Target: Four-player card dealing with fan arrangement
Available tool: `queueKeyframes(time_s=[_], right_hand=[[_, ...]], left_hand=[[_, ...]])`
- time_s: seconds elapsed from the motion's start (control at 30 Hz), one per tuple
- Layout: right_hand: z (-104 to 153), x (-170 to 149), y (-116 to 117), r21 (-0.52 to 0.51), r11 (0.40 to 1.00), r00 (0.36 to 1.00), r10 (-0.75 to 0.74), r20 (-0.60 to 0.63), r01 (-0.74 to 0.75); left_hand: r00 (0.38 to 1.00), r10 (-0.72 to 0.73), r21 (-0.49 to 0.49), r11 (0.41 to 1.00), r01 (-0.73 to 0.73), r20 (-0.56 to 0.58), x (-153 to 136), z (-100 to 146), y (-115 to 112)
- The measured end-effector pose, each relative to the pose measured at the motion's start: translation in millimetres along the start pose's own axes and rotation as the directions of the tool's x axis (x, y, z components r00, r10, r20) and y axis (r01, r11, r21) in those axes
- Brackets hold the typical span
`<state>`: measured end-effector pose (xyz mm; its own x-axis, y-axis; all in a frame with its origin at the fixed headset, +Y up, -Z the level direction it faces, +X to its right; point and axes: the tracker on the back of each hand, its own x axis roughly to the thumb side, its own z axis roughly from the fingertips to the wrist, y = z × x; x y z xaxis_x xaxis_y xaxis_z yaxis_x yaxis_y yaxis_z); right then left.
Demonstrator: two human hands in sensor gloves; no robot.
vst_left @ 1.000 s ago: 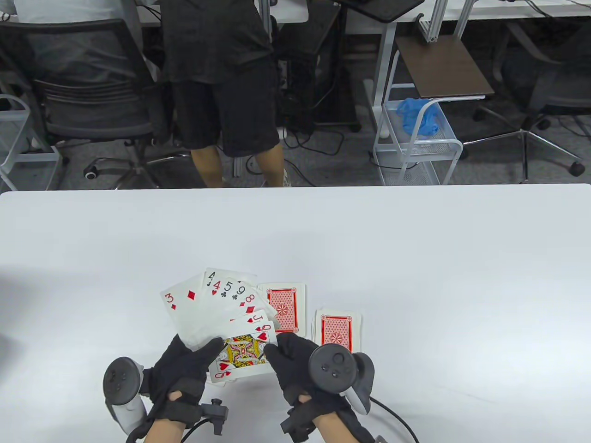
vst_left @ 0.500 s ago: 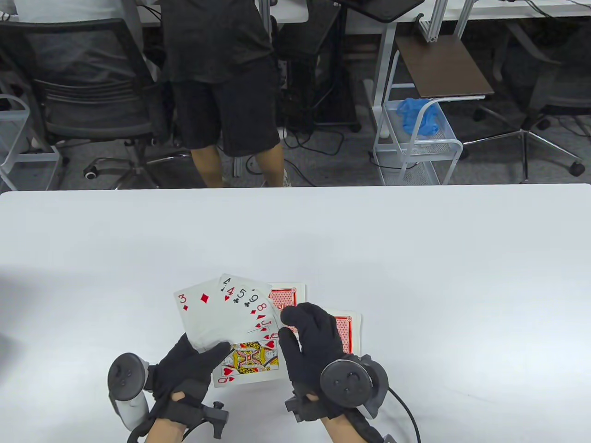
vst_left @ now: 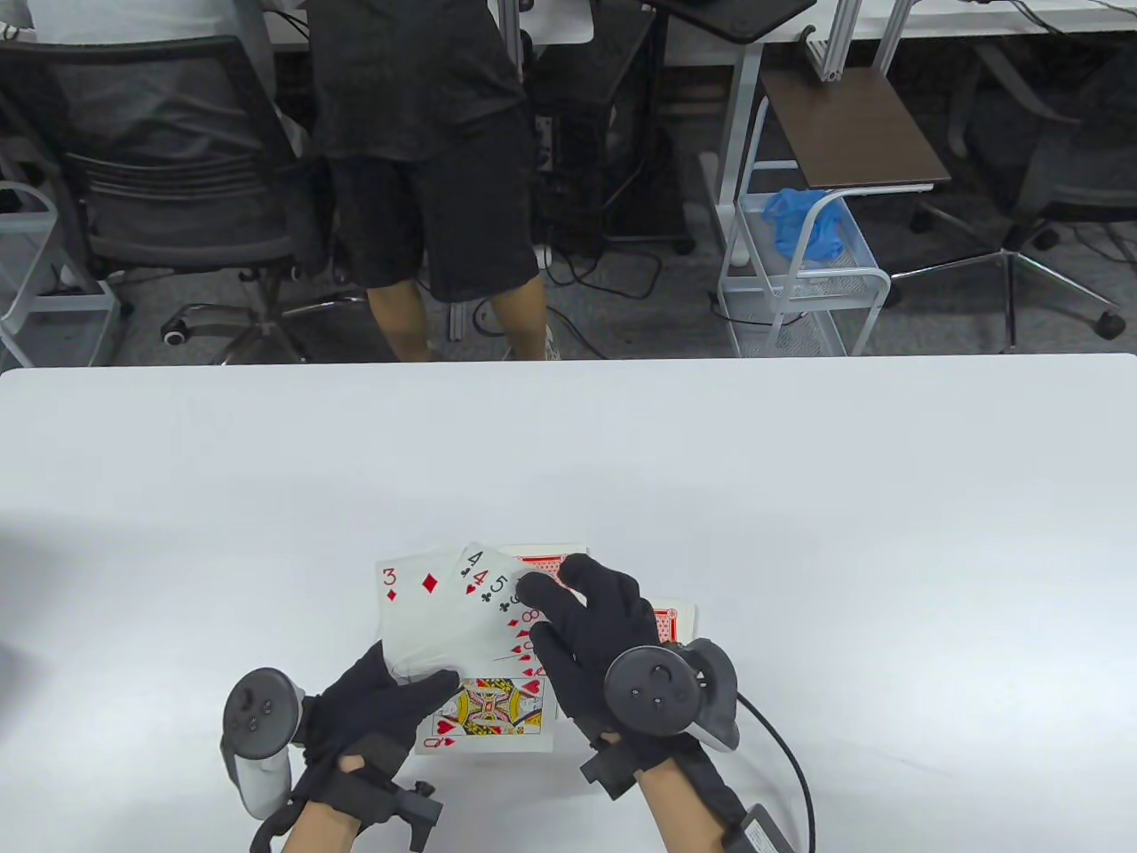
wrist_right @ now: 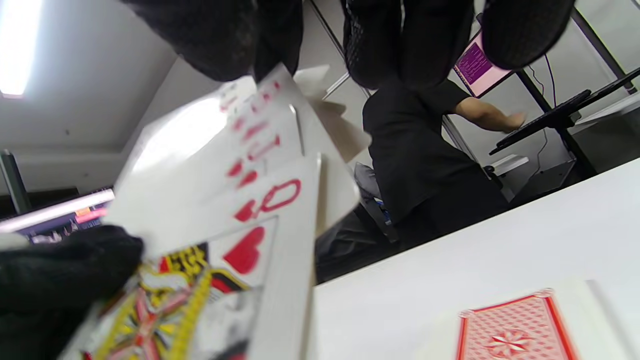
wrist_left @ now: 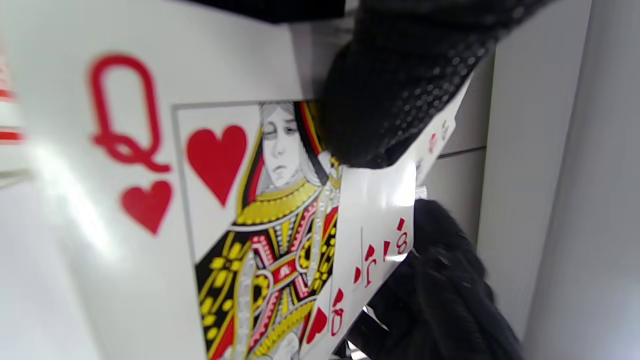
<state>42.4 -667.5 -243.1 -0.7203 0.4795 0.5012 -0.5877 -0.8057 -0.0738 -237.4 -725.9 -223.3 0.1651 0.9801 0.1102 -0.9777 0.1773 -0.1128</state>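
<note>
You are in the fan-arranging step: your left hand (vst_left: 377,711) grips the fan of face-up cards (vst_left: 462,640) at its lower corner, thumb pressed across the queen of hearts (vst_left: 488,715), which lies on top at the near end. The fan is held above the tabletop (vst_left: 799,498), toward its near edge and just left of two face-down piles. From the queen the cards spread up and to the left through a jack, an eight, a five, two fours and a three of diamonds (vst_left: 410,591) at the far left end. Your right hand (vst_left: 591,635) sits at the right side of the fan, just right of the queen, fingers curled over the edges of the middle cards; whether it pinches them or only pushes them I cannot tell. Behind that hand, beyond the queen, lies one face-down pile (vst_left: 542,562), and a second face-down pile (vst_left: 671,622) peeks out to the right of the queen, both resting flat. Dealing looks finished here, judging by the separate piles. The next move calls for light, even sliding with the right fingers so each index shows, while the left thumb holds the pivot firm enough that no card slips out.
</note>
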Motion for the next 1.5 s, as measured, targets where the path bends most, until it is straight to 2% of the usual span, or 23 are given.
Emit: queueKeyframes(time_s=[0.03, 0.1, 0.2, 0.3, 0.37, 0.43, 0.47, 0.6, 0.63, 0.7, 0.73, 0.77, 0.87, 0.93, 1.0, 1.03, 1.1, 1.17, 1.23, 1.33, 1.4, 1.5], right_hand=[[0.6, -0.6, 1.0, -0.002, 1.0, 1.0, 0.02, 0.014, -0.02], [2.0, -0.9, -0.1, -0.093, 0.995, 0.999, -0.024, 0.031, 0.027], [5.4, -2.3, -6.2, -0.245, 0.969, 0.994, -0.048, -0.103, 0.022], [3.9, -2.1, -5.6, -0.149, 0.989, 0.992, -0.001, -0.123, -0.018], [2.0, -4.0, -0.9, -0.131, 0.988, 0.991, -0.1, -0.092, 0.087], [-0.3, -7.1, 0.1, -0.143, 0.955, 0.959, -0.272, -0.078, 0.259], [-1.8, -7.6, -0.4, -0.103, 0.948, 0.949, -0.309, -0.063, 0.302], [-3.8, -8.9, -2.1, -0.064, 0.935, 0.931, -0.355, -0.086, 0.35], [-3.1, -8.9, -2.2, -0.077, 0.926, 0.919, -0.376, -0.117, 0.369], [-1.9, -9.5, -3.9, -0.199, 0.915, 0.912, -0.382, -0.152, 0.351], [-1.9, -9.1, -4.1, -0.222, 0.912, 0.91, -0.383, -0.158, 0.345], [-3.0, -9.5, -5.3, -0.202, 0.916, 0.921, -0.374, -0.111, 0.347], [-3.8, -11.2, -7.6, -0.168, 0.908, 0.91, -0.403, -0.099, 0.384], [-3.8, -15.2, -5.9, -0.164, 0.866, 0.868, -0.489, -0.086, 0.472], [-0.2, -23.0, -3.2, -0.171, 0.807, 0.8, -0.586, -0.129, 0.564], [0.9, -25.5, -2.9, -0.194, 0.805, 0.803, -0.586, -0.113, 0.56], [1.7, -26.7, -3.7, -0.196, 0.825, 0.829, -0.553, -0.088, 0.529], [-0.4, -24.4, -4.5, -0.119, 0.827, 0.831, -0.555, -0.022, 0.549], [-3.1, -17.7, -5.1, -0.037, 0.836, 0.836, -0.548, -0.005, 0.548], [-4.1, -11.7, -4.8, 0.013, 0.922, 0.921, -0.387, -0.032, 0.388], [-3.1, -12.4, -3.8, 0.027, 0.949, 0.949, -0.312, -0.031, 0.313], [-2.0, -15.3, -1.2, 0.036, 0.93, 0.931, -0.364, -0.04, 0.365]], left_hand=[[1.0, -0.012, 0.016, 1.0, 0.012, -0.001, 1.8, 1.1, -1.4], [0.999, -0.04, 0.021, 0.999, 0.04, 0.002, 2.9, 1.2, -1.5], [0.999, -0.038, 0.026, 0.999, 0.038, 0.003, 3.0, 1.4, -1.8], [1.0, -0.026, 0.024, 0.999, 0.026, 0.011, 4.0, 1.5, -2.9], [1.0, 0.016, 0.02, 1.0, -0.016, 0.011, 4.4, 1.8, -5.0], [0.999, 0.046, 0.014, 0.999, -0.046, 0.003, 1.7, 2.1, -5.1], [0.997, 0.083, 0.018, 0.996, -0.083, -0.005, 0.5, 2.5, -5.6], [0.989, 0.14, 0.027, 0.99, -0.139, -0.037, -2.9, 2.0, -7.0], [0.992, 0.123, 0.023, 0.992, -0.123, -0.032, -2.3, 1.9, -7.3], [0.999, 0.047, 0.0, 0.999, -0.047, -0.012, 0.5, 1.3, -9.4], [0.998, 0.057, -0.01, 0.998, -0.057, -0.006, 0.7, 1.1, -10.5], [0.996, 0.087, -0.004, 0.996, -0.087, -0.023, 0.2, 2.4, -12.3], [0.986, 0.157, 0.006, 0.988, -0.156, -0.054, -3.3, 2.1, -13.6], [0.981, 0.181, 0.024, 0.983, -0.18, -0.067, -4.2, 2.1, -12.5], [0.982, 0.171, 0.063, 0.984, -0.166, -0.077, -6.3, 3.1, -7.5], [0.98, 0.18, 0.078, 0.982, -0.174, -0.082, -7.7, 3.6, -4.9], [0.974, 0.205, 0.117, 0.974, -0.193, -0.101, -9.6, 4.6, -1.3], [0.974, 0.197, 0.139, 0.974, -0.181, -0.111, -10.9, 5.1, 1.2], [0.974, 0.191, 0.139, 0.975, -0.173, -0.126, -12.3, 5.2, 2.1], [0.976, 0.191, 0.107, 0.978, -0.18, -0.101, -10.0, 4.7, 0.7], [0.976, 0.194, 0.111, 0.977, -0.183, -0.098, -9.5, 4.6, 1.2], [0.979, 0.187, 0.094, 0.979, -0.179, -0.081, -9.8, 3.5, 3.0]])
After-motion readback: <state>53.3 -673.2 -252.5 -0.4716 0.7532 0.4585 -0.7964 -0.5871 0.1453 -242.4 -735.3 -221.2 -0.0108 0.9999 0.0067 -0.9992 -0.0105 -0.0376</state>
